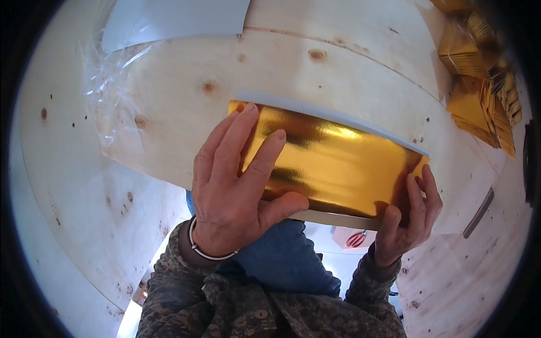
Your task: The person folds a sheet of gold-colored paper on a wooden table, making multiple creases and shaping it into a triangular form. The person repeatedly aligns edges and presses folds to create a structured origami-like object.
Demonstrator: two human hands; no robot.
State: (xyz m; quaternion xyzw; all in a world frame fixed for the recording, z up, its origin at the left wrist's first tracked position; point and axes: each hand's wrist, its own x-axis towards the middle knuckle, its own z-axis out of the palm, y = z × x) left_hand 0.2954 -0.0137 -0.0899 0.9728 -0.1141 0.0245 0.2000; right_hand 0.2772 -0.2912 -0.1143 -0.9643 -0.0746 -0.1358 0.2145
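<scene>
A shiny gold card piece [327, 158] lies at the near edge of the wooden table, slanting down to the right. A pale grey strip [338, 115] runs along its far edge, and a dull tan edge shows along its near side. My left hand [231, 174] rests on its left end, fingers spread over the gold face and thumb stretched along the near side. At the right end, my right hand [408, 222] curls its fingers and thumb around the corner. The undersides of the card and its corner in my right hand are hidden.
Bundles of folded gold card [468, 56] lie at the far right. A pale sheet [174, 22] and crumpled clear plastic [115, 84] sit at the far left. A dark strip [479, 213] lies on the right. Red-handled pliers [356, 239] show below the table edge.
</scene>
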